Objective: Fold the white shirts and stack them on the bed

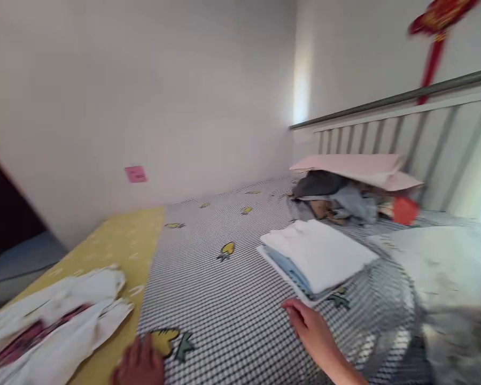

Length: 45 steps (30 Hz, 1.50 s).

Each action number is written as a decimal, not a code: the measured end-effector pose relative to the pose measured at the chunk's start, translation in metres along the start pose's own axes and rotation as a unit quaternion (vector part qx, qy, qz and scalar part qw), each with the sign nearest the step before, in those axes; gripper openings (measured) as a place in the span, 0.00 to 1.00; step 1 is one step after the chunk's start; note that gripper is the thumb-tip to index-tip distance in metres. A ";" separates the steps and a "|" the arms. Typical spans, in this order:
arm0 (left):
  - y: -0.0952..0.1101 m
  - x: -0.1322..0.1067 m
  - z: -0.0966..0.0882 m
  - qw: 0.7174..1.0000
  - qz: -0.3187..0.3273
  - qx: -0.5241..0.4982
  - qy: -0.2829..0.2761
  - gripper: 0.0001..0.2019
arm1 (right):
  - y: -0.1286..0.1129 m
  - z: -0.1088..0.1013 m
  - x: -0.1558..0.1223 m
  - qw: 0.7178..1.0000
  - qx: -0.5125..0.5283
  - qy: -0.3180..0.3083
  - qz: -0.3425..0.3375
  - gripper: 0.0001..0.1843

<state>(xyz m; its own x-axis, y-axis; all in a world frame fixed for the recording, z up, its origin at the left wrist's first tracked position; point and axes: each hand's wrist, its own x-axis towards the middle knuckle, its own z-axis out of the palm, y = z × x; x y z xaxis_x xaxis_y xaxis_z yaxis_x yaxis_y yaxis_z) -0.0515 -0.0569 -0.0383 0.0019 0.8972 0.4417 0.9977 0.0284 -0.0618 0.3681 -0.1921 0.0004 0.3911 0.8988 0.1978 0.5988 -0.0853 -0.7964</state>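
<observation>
My left hand [141, 362] is at the bottom edge of the view, fingers stretched forward over the checked bed sheet [208, 299] beside a printed yellow carrot. It holds nothing that I can see. My right hand [308, 327] hovers over or rests on the sheet, fingers loosely bent and holding nothing. Just beyond its fingertips lies a stack of folded clothes [320, 254], white on top with light blue layers beneath. Left of my left hand, a crumpled white garment [76, 299] with a dark red print is spread out.
A yellow patterned cloth [124, 240] covers the bed's left side. Dark and grey clothes [336, 195] are heaped under a pink pillow-like piece [356, 166] by the slatted headboard [385, 133]. A whitish, blurred item [444, 262] lies at the right. A wall [164, 107] borders the far side.
</observation>
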 end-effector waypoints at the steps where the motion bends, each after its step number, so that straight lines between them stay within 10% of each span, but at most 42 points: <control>1: 0.004 -0.009 -0.011 1.000 0.007 0.023 -0.010 0.22 | -0.004 0.018 -0.007 0.997 -0.053 -0.027 -0.046 0.22; 7: 0.030 -0.030 -0.037 0.999 -0.038 -0.008 0.013 0.24 | -0.030 0.134 -0.028 0.934 -0.270 -0.128 -0.195 0.31; 11: 0.033 -0.036 -0.034 0.994 -0.069 -0.072 0.043 0.23 | -0.060 0.172 -0.023 0.907 -0.311 -0.175 -0.222 0.35; 34: 0.031 -0.060 -0.038 0.973 -0.084 -0.215 -0.014 0.26 | -0.048 0.170 -0.001 0.903 -0.313 -0.222 -0.195 0.40; 45: -0.031 -0.079 -0.054 0.967 -0.070 -0.244 -0.029 0.24 | -0.045 0.168 0.002 0.904 -0.313 -0.233 -0.174 0.43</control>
<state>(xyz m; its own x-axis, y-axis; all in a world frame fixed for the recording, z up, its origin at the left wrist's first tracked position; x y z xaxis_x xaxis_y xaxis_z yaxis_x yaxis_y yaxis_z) -0.0786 -0.1522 -0.0226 -0.1247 0.9234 0.3630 0.9009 -0.0479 0.4313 0.2249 -0.1140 -0.0596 -0.1469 0.9891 -0.0045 0.9642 0.1421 -0.2238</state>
